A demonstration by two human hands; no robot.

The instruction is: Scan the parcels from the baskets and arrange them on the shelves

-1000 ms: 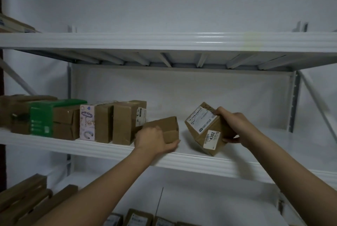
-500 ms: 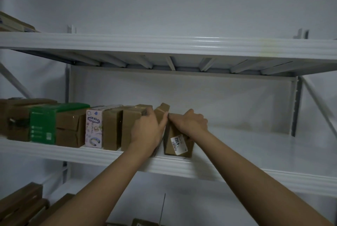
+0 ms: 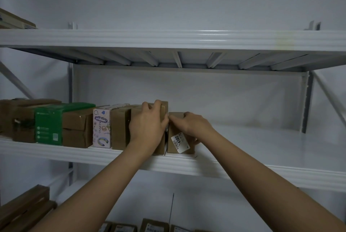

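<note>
Cardboard parcel (image 3: pixel 184 119) w/ label on shelf (image 3: pixel 187 163), R hand (image 3: pixel 191 125) gripping its top, L hand (image 3: pixel 148 126) gripping neighbour box (image 3: pixel 163 108); best pushed flush, label out.

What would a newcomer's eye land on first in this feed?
Both hands at the middle of the frame: the left hand grips the top of a tall brown parcel and the right hand holds a shorter parcel with a white 4302 label, side by side at the front of the middle shelf. Next, the green box and the white patterned box in the row to their left.
</note>
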